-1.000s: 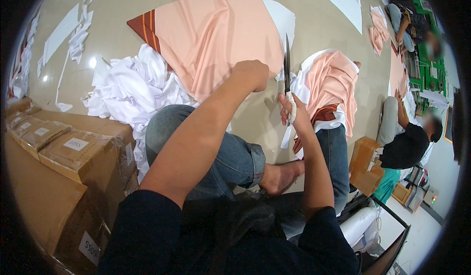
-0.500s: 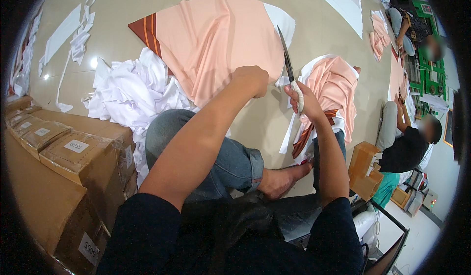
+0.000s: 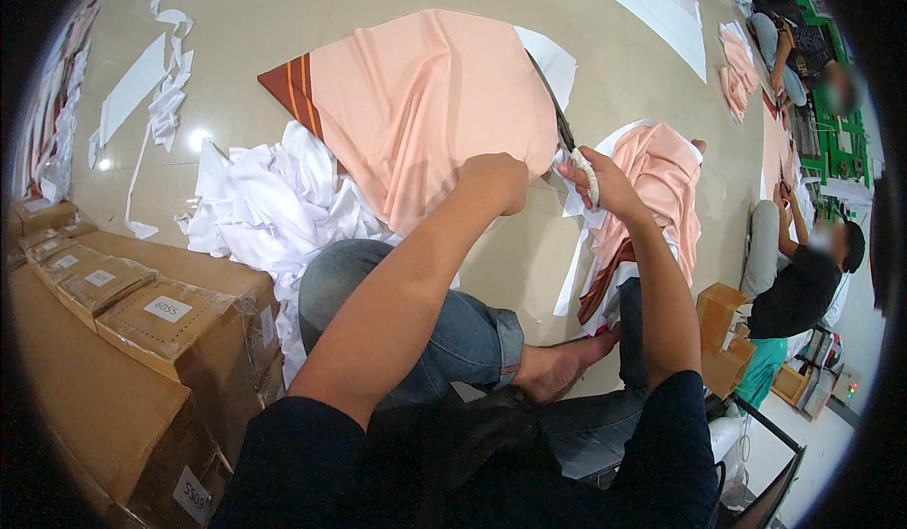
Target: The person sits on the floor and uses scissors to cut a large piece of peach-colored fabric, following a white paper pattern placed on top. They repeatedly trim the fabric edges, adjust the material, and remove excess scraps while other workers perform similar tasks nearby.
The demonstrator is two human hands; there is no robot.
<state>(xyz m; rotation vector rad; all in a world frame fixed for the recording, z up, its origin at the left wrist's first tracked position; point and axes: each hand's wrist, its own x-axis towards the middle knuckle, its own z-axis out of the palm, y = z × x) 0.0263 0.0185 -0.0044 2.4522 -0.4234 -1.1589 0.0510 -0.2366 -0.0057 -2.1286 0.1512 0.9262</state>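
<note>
A wide peach cloth (image 3: 416, 104) with a brown, orange-striped corner (image 3: 295, 92) spreads over the floor in front of me. My left hand (image 3: 499, 181) is closed on its near right part; the fingertips are hidden behind the hand. My right hand (image 3: 609, 184) grips scissors with white-wrapped handles (image 3: 591, 175). Their long dark blades lie along the cloth's right edge, where a white piece (image 3: 557, 57) shows beyond the peach. Close to my right forearm, a bunched peach cloth (image 3: 657, 175) with white and brown-striped parts lies on the floor.
Crumpled white fabric (image 3: 274, 189) lies beside my bent knee. Cardboard boxes (image 3: 161, 316) line the left side. White strips (image 3: 132, 85) are scattered at far left, and a white sheet (image 3: 652, 9) lies at far right. A co-worker (image 3: 803, 279) sits on the right near an open carton (image 3: 723, 340).
The whole view has shifted, so things appear lower and further right. The scissor blades now lie closer against the cloth's right edge. My left hand keeps its hold on the peach cloth.
</note>
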